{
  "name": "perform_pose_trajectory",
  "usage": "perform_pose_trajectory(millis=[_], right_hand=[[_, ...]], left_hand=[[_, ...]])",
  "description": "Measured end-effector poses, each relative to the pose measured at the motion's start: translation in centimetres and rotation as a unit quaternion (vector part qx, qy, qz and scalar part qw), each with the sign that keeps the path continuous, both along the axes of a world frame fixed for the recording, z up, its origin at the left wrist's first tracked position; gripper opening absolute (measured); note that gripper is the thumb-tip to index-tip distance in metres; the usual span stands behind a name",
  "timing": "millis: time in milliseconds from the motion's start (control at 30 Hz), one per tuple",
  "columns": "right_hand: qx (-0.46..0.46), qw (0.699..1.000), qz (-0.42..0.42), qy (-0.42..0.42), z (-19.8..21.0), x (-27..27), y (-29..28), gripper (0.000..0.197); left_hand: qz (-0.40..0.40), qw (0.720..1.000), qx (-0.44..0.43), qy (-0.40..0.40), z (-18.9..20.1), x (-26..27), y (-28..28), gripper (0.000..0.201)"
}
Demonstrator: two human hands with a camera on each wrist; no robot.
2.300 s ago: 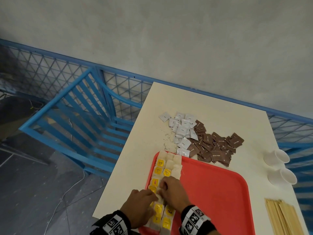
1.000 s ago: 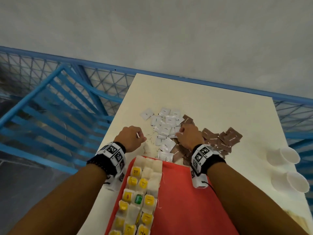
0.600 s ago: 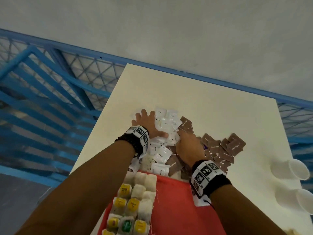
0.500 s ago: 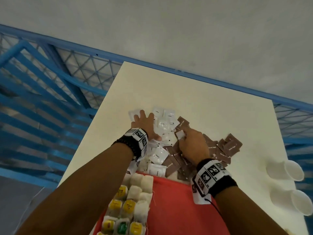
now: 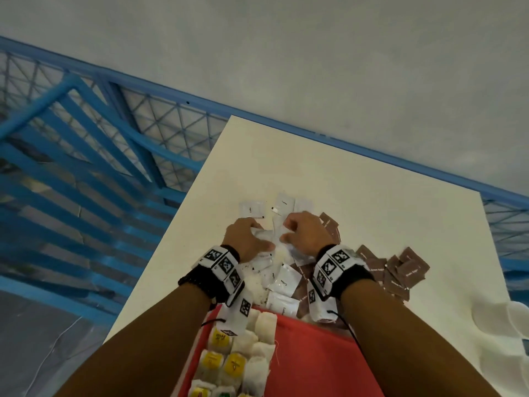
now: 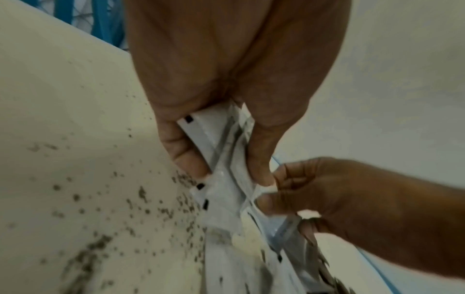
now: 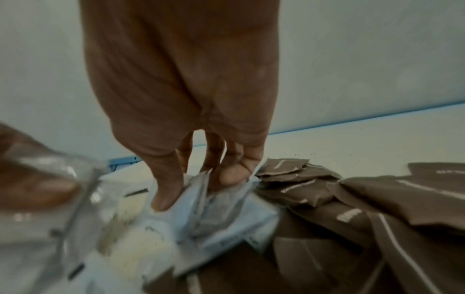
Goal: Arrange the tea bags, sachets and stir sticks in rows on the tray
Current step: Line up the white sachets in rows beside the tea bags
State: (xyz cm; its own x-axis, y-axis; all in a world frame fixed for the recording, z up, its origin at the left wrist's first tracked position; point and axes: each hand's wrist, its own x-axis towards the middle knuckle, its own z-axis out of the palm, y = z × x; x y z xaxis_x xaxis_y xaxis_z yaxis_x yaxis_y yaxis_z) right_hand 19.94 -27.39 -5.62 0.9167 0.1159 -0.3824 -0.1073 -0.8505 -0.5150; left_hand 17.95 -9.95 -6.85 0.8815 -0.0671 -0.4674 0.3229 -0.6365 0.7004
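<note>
hands closed in since before | white sachets (image 5: pixel 264 234) pinched between fingers (image 6: pixel 259 159)

Glossy white sachets (image 5: pixel 284 282), matt brown paper sachets (image 5: pixel 412 272), gauzy tea bags (image 5: pixel 257 368) on a smooth red plastic tray (image 5: pixel 315 365)

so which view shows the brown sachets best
The head view: the whole pile of brown sachets lies on the table beside the right hand. The right wrist view shows some close up but blurred; the left wrist view shows none clearly.
</note>
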Motion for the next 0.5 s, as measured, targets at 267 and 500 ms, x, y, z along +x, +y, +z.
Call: perform_pose_trajectory(millis=[267,500], right_hand=[[0.087,0.99,-0.1,0.042,1.2,0.1,-0.1,0.037],[0.044,0.99,-0.096,0.098,0.1,0.3,2.4,0.063]], left_hand=[[0.152,0.961,-0.228,0.046,2.2,-0.4,4.3,0.032],[0.164,0.939,-0.288,0.095,2.9,-1.7,5.7,0.033]])
